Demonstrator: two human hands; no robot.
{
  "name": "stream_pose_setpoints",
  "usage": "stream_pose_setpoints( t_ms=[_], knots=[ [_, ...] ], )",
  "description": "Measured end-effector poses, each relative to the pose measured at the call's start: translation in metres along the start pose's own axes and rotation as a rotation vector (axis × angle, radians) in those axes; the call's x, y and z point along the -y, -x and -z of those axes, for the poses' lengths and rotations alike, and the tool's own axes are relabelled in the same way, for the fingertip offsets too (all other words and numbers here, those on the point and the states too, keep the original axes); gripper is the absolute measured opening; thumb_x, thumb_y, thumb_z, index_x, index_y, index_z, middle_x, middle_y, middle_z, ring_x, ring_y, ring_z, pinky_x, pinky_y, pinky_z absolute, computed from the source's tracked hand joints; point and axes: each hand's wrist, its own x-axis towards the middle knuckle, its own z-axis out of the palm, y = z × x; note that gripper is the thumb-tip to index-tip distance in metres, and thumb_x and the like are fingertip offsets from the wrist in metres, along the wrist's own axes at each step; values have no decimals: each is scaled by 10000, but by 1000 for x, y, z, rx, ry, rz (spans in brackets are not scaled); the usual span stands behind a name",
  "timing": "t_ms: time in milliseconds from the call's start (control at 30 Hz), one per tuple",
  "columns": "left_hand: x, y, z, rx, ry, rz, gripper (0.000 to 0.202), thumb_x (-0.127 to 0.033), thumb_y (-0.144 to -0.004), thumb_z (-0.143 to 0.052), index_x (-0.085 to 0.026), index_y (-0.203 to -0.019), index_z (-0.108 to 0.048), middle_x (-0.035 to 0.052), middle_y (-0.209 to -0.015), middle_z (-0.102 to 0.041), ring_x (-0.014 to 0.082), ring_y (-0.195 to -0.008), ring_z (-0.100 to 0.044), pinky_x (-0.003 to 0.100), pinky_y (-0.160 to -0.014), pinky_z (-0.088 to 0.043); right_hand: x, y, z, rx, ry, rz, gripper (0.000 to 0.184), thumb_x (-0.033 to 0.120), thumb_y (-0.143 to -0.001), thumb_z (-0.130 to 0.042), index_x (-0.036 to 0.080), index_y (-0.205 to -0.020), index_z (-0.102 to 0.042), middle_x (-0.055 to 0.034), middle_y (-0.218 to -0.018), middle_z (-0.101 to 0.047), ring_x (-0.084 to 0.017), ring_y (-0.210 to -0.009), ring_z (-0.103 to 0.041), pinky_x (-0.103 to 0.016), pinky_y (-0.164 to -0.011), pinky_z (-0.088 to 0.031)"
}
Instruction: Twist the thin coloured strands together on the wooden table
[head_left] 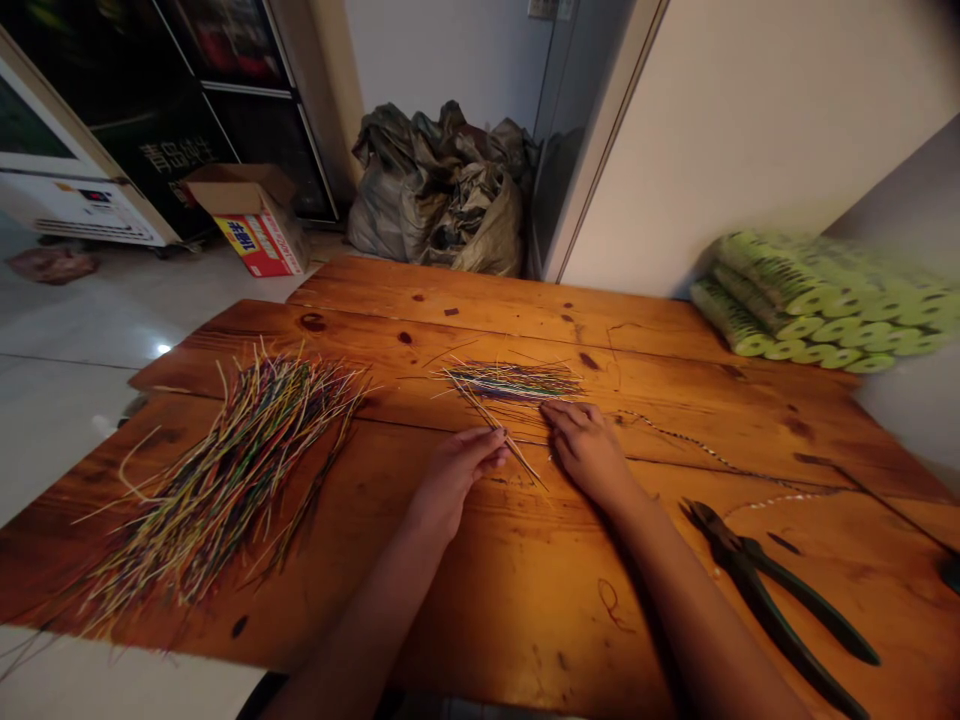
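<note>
My left hand (pixel 459 470) lies curled on the wooden table (pixel 480 310), its fingertips at a few loose strands of thin wire (pixel 495 430) that run diagonally past it. Whether it pinches them is hard to tell. My right hand (pixel 589 450) rests palm down, fingertips against the near edge of a small flat bundle of multicoloured thin wires (pixel 514 382). A much larger heap of similar wires (pixel 225 480) spreads to the left of both hands.
Black-handled pliers (pixel 757 590) and a thin twisted strand (pixel 712 455) lie on the table at right. Green-and-white rolls (pixel 810 300) are stacked at the far right corner. Beyond the table stand woven sacks (pixel 442 195), a cardboard box (pixel 251 220) and a white appliance (pixel 75 190).
</note>
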Motion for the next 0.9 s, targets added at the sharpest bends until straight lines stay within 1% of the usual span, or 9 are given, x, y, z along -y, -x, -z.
stream_pose_setpoints(
  t_ms=[233,467,700,900],
  knots=[
    [0,0,-2,-8,-11,4,223,-310,-556,-761,-152,-703,-705,25,-701,-667,84,-634,-574,200,-661,-470,1,-2,-5,10,-1,16,419,162,-828,-401,213,-1226,-522,-52,-1246,-555,-254,-1045,-447,-414,-816,-409],
    [1,0,-1,-2,0,8,216,-300,-557,-763,-152,-705,-707,16,-683,-658,74,-624,-567,185,-651,-467,0,-3,-3,32,2,14,443,115,-810,-400,195,-1230,-516,-50,-1237,-558,-252,-1045,-439,-395,-824,-403],
    [0,0,-2,5,-5,3,244,-321,-567,-754,-138,-719,-702,26,-699,-661,81,-624,-569,197,-650,-461,10,-5,-4,19,-32,56,434,114,-798,-412,230,-1199,-532,-44,-1243,-548,-245,-1073,-428,-398,-829,-392],
    [0,1,-2,5,-4,8,233,-318,-571,-752,-143,-716,-702,20,-694,-661,76,-625,-565,199,-659,-455,12,-6,-5,10,-51,36,410,123,-803,-403,196,-1184,-538,-46,-1248,-551,-256,-1074,-425,-407,-842,-381]
  ],
)
